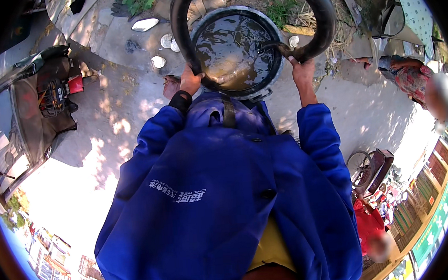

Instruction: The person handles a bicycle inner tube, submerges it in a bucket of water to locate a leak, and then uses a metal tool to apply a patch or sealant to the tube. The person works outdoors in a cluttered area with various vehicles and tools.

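Note:
My left hand point(190, 78) is closed on the left side of a large black rubber inner tube point(320, 16), and my right hand point(301, 69) grips its right side. The tube arches over a dark round basin point(199, 31) of murky brownish water, with its lower left part hanging down at the basin's rim. A dark stem or bend sticks inward from the tube near my right hand, over the water. I cannot make out whether any of the tube is under the surface. My blue sleeves run up to both wrists.
A covered vehicle point(43, 115) stands at the left. Pale round pieces point(158, 62) and plants point(283, 10) are around the basin. A person in patterned clothing point(410, 77) is at the right, another in red point(370, 221) lower right, near a wheeled cart point(364, 165).

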